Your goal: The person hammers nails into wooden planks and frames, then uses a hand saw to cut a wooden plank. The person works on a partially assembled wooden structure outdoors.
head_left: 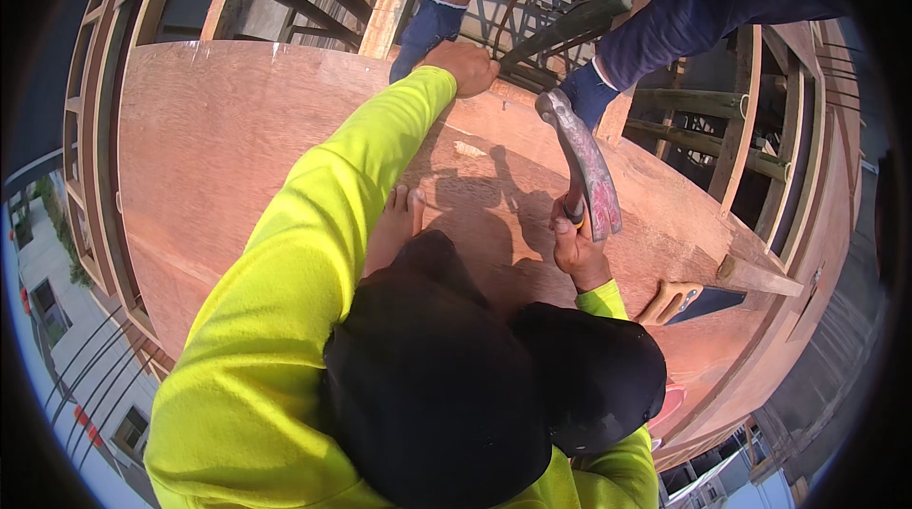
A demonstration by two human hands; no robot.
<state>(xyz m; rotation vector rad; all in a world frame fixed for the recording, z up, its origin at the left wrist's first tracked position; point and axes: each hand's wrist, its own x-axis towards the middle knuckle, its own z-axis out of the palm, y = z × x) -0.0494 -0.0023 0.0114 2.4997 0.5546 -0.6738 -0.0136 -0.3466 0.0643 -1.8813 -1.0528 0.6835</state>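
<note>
My left hand (463, 67) rests at the far edge of the reddish plywood sheet (218, 139), close beside a co-worker's blue-clad foot (427, 29). Its fingers are curled closed, and whatever they may pinch is hidden from view. In my right hand (581, 257) is a claw hammer (591, 162), gripped by its dark handle with a yellow band. The hammer's worn, red-stained metal head is raised above the sheet, and its shadow falls on the wood. My bare foot (404, 210) stands on the plywood, partly hidden by my dark-clad knees (437, 367).
A handsaw (670, 303) with a wooden handle lies at right, near a short wood piece (758, 273). Beyond the sheet are open timber framing (741, 148) and a bamboo pole (570, 27). A co-worker's other blue-clad foot (587, 91) stands near the hammer.
</note>
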